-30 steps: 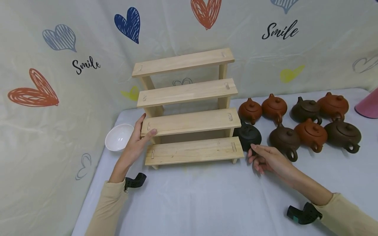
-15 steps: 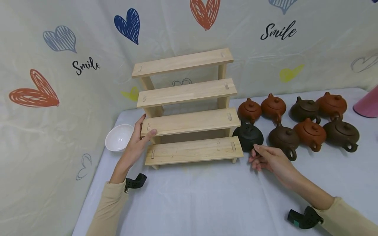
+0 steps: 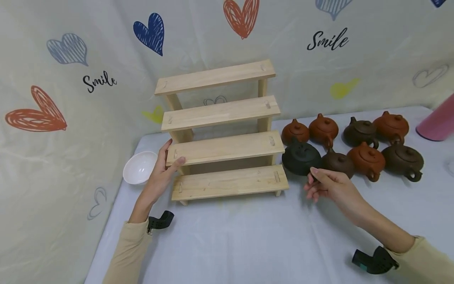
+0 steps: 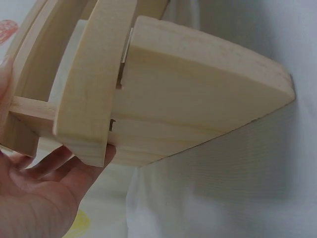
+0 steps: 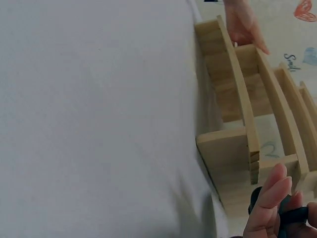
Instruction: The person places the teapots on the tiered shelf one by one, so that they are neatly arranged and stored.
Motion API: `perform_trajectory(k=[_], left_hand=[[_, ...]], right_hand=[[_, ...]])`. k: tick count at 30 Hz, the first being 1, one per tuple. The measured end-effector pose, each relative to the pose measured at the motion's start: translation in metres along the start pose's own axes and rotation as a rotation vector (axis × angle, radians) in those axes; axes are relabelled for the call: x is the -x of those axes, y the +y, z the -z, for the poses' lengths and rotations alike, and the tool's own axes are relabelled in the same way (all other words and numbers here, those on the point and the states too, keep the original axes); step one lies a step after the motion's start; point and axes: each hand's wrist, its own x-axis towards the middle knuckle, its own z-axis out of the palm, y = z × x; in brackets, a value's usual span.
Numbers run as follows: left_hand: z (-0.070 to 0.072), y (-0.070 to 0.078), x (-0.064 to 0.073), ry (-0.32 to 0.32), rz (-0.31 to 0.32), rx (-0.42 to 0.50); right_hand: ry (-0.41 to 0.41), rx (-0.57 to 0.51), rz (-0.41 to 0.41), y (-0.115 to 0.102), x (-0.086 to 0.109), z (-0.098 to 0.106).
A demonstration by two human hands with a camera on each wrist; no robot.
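Observation:
A four-tier wooden step shelf (image 3: 227, 148) stands in the middle of the head view. My left hand (image 3: 159, 171) grips its left end, thumb over the second board from the bottom; in the left wrist view, the fingers (image 4: 81, 171) reach behind the wood. Beside the shelf's right end is a black teapot (image 3: 301, 158). My right hand (image 3: 335, 187) pinches its handle between thumb and index finger, and the pot appears raised a little off the cloth. In the right wrist view, the fingers (image 5: 270, 206) mostly hide the dark handle (image 5: 294, 215).
Several reddish and dark brown teapots, such as an orange-red one (image 3: 367, 159), stand in two rows at the right. A white bowl (image 3: 139, 168) sits left of the shelf. A pink object (image 3: 438, 118) is at the far right. White cloth (image 3: 234, 240) covers the table.
The black teapot has come up and a little to the right of where it stood, with my right hand on its handle. My left hand keeps its hold on the shelf.

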Motion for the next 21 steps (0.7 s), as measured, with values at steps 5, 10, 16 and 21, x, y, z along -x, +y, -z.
perform_trajectory(k=[5,10,16,21], left_hand=[[0.003,-0.003,0.001,0.002,-0.017,-0.009],[0.003,-0.005,0.0,-0.006,-0.022,0.005],[0.002,-0.003,-0.002,-0.004,-0.023,0.005],[0.003,-0.004,-0.004,-0.008,-0.025,0.009]], right_hand=[[0.011,-0.006,0.028,-0.012,-0.001,0.014],[0.015,-0.056,0.112,-0.029,0.004,0.032],[-0.003,-0.211,0.262,-0.053,0.006,0.043],[-0.014,-0.216,0.275,-0.073,0.003,0.04]])
